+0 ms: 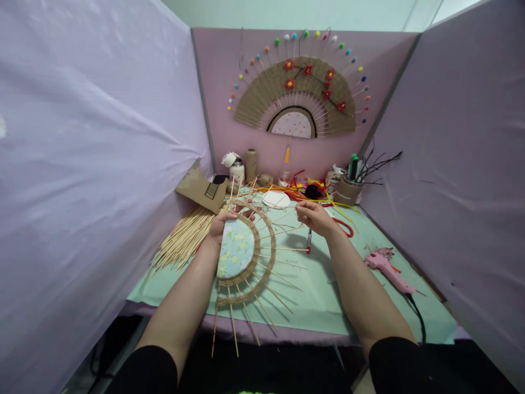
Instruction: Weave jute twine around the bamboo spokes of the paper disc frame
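Note:
A half-round fan piece [241, 254] with a floral paper centre, twine woven round it and thin wooden sticks fanning out is held above the green mat [324, 295]. My left hand [223, 223] grips its upper left edge, fingers wrapped round the rim. My right hand [314, 214] is closed in a pinch on a thin strand of twine that runs back to the top of the fan piece.
A bundle of wooden sticks [184, 238] lies left of the fan piece. A pink glue gun [388, 269] lies at the right, red scissors [343, 225] behind my right hand. Jars, twine spools, a pen cup [348, 189] and a cardboard piece [202, 189] line the back. A finished fan [297, 96] hangs on the wall.

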Available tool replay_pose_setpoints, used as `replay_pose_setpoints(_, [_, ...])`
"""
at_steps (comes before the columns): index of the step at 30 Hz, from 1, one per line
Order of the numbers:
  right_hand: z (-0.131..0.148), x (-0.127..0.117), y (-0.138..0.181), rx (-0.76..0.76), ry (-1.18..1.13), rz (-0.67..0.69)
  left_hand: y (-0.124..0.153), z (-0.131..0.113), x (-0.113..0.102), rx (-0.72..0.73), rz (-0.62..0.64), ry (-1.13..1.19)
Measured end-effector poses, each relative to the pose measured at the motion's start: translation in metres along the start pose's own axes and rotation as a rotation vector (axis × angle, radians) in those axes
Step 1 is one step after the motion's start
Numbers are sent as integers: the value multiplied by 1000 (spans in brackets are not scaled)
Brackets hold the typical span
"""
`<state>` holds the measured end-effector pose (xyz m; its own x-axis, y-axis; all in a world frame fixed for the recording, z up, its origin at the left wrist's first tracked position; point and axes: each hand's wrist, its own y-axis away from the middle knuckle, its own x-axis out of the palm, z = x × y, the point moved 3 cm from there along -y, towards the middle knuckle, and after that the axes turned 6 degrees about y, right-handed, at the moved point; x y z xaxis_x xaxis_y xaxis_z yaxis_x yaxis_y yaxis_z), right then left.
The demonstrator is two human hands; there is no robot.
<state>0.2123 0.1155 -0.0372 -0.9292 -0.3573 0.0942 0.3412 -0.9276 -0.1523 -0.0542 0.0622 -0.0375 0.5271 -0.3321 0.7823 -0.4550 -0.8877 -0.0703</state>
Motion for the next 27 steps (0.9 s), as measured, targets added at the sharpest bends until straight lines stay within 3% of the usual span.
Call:
replay_pose_setpoints(9, [7, 1, 2, -100, 45, -41, -4, -2, -4, 51, -78, -2])
replay_pose_setpoints(19, [-10, 9, -7, 40, -105, 34, -5, -4, -3, 160, -129, 106])
replay_pose_setpoints(22, [-17, 16, -6, 146, -110, 94, -4, -5, -2, 198, -140, 95])
replay_pose_setpoints(27, [-27, 28, 1, 324, -120, 341, -3, -3, -1, 198, -123, 90])
